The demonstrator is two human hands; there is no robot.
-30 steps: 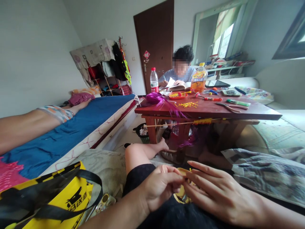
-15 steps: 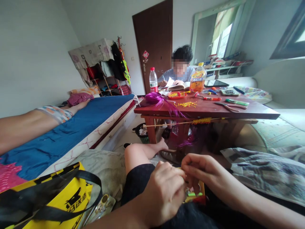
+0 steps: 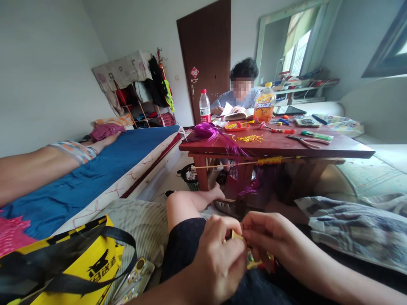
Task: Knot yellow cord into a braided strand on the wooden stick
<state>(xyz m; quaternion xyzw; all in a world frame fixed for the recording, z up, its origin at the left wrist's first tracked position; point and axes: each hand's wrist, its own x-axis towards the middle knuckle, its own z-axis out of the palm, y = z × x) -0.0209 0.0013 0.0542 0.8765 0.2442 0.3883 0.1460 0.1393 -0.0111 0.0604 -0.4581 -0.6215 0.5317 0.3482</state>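
My left hand (image 3: pixel 219 256) is closed above my lap, its fingers curled round a small pale yellow piece (image 3: pixel 234 235) whose edge shows at the fingertips. Its kind cannot be made out. Close against it, my right hand (image 3: pixel 270 235) has thumb and forefinger pinched together; whatever they hold is too small or hidden to name. Below the hands, partly covered by them, some small yellow, red and green items (image 3: pixel 252 262) lie on my lap.
Ahead stands a red-brown table (image 3: pixel 206 146) with purple tinsel strands (image 3: pixel 208 130), yellow sticks (image 3: pixel 249 138), pliers (image 3: pixel 303 142), a water bottle (image 3: pixel 204 106) and an orange drink bottle (image 3: pixel 264 103). A person writes behind it. A yellow bag (image 3: pixel 85 267) sits at left; someone lies on the bed (image 3: pixel 127 152).
My left hand has turned slightly, and the pale yellow piece now shows between its fingers. My right hand has shifted a little lower, still pinching beside it.
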